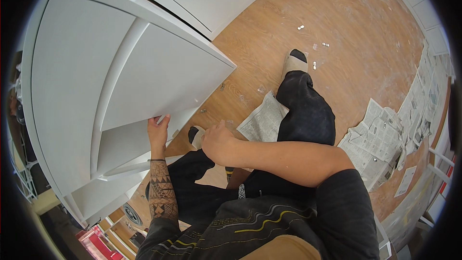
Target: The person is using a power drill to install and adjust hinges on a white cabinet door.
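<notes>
A large white cabinet [62, 82] with panels and a central divider stands at my left. One of its flat panels [154, 72] ends short at the bottom, leaving an open gap [125, 149] below it. My left hand [159, 132], on a tattooed forearm, pinches that panel's lower edge near its right corner, thumb and fingers closed. Across my body reaches my right forearm, and my right hand [219, 142] lies at my bent left knee. Its fingers curl down and are mostly hidden, so what they hold, if anything, does not show.
Another white cabinet [197, 0] stands beyond. On the wood floor [250, 67] lie small metal hinge-like pieces [314, 65] and newspaper sheets [375, 135]. My slippered foot [294, 62] is ahead. A white metal frame [440, 163] stands at the right, and a red box [98, 244] at the lower left.
</notes>
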`<state>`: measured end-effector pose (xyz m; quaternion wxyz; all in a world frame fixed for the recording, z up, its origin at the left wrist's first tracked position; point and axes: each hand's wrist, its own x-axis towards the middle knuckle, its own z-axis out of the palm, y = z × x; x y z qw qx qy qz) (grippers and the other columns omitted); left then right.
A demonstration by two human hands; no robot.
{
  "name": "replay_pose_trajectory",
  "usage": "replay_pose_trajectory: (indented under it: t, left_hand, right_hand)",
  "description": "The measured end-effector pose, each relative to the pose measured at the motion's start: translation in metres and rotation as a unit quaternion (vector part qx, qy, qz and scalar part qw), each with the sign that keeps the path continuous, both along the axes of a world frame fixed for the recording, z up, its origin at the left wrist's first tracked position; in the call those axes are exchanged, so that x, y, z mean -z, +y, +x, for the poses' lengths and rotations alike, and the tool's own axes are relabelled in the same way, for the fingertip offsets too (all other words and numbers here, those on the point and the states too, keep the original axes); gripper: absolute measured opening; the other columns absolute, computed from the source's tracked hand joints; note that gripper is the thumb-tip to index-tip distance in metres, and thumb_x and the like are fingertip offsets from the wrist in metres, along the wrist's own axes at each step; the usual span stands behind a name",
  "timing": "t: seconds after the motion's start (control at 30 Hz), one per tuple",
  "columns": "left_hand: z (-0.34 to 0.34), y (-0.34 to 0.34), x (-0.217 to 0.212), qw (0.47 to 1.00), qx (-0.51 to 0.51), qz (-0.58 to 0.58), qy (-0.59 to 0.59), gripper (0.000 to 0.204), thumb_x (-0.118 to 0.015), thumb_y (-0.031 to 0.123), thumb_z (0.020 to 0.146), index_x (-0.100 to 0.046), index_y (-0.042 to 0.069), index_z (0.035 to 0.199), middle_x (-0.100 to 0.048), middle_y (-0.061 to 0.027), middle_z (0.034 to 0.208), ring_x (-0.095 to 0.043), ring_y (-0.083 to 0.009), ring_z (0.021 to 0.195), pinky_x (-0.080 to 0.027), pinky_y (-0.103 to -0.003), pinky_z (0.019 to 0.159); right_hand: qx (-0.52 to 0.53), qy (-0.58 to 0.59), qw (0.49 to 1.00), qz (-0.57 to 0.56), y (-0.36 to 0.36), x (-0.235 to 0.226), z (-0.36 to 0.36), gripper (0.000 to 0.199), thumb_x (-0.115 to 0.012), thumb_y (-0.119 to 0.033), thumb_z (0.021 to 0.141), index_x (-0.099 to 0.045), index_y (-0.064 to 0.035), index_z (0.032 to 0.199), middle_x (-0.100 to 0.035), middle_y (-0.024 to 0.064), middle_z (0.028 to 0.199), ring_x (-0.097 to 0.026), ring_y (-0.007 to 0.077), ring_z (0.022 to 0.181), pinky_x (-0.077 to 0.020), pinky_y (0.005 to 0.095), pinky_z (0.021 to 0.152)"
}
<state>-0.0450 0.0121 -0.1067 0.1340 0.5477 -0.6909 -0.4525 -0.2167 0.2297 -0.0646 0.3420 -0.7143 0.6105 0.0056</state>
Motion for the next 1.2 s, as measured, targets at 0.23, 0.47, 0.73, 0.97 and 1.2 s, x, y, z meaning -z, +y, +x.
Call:
replay_pose_trajectory:
  t: [0.23, 0.47, 0.73, 0.97, 1.2]
  left_hand:
    - [-0.013, -0.008, 0.009, 0.989, -0.118, 0.052, 0.076, 0.053, -0.08, 0.023, 0.092, -0.059, 0.003, 0.136, -0.064, -0.0102, 0.132, -0.059, -0.0225, 0.123, -0.048, -0.041, 0.103]
    - [-0.021, -0.001, 0.01, 0.988, -0.112, 0.031, 0.101, 0.045, -0.079, 0.024, 0.094, -0.064, 0.001, 0.129, -0.067, -0.0079, 0.12, -0.061, -0.0172, 0.108, -0.049, -0.036, 0.093]
    - [-0.018, -0.007, 0.011, 0.995, -0.074, -0.017, 0.069, 0.04, -0.078, 0.025, 0.095, -0.066, -0.004, 0.119, -0.063, -0.0028, 0.098, -0.051, -0.0118, 0.083, -0.044, -0.03, 0.074]
    - [-0.003, -0.016, 0.021, 0.997, -0.043, -0.052, 0.037, 0.046, -0.079, 0.028, 0.094, -0.064, -0.005, 0.123, -0.067, -0.0092, 0.111, -0.057, -0.015, 0.094, -0.05, -0.033, 0.079]
    - [-0.017, -0.005, 0.003, 0.993, -0.061, -0.066, 0.08, 0.054, -0.077, 0.02, 0.094, -0.057, -0.01, 0.134, -0.067, -0.0176, 0.128, -0.063, -0.0248, 0.117, -0.049, -0.037, 0.098]
  right_hand:
    - [0.018, -0.013, 1.0, -0.014, 0.004, -0.017, -0.017, 0.054, -0.075, -0.02, 0.084, -0.066, 0.008, 0.128, -0.071, 0.024, 0.121, -0.067, 0.0382, 0.114, -0.0503, 0.0537, 0.096]
    - [0.029, 0.002, 0.999, -0.021, 0.008, -0.014, -0.011, 0.047, -0.072, -0.02, 0.086, -0.067, 0.0046, 0.126, -0.071, 0.0219, 0.119, -0.068, 0.0362, 0.113, -0.0497, 0.0535, 0.098]
    - [-0.031, -0.003, 0.999, 0.042, 0.011, 0.004, 0.008, 0.043, -0.071, -0.018, 0.087, -0.069, 0.0031, 0.125, -0.072, 0.0216, 0.119, -0.07, 0.037, 0.11, -0.0418, 0.0623, 0.112]
    - [-0.009, -0.018, 1.0, -0.004, 0.009, 0.004, 0.001, 0.034, -0.073, -0.015, 0.084, -0.072, 0.0018, 0.113, -0.074, 0.0207, 0.109, -0.074, 0.0375, 0.098, -0.0566, 0.0544, 0.087]
    - [0.107, 0.049, 0.993, -0.019, -0.001, 0.017, -0.06, 0.037, -0.069, -0.022, 0.093, -0.066, -0.0015, 0.124, -0.074, 0.0226, 0.112, -0.072, 0.0402, 0.102, -0.0586, 0.0507, 0.083]
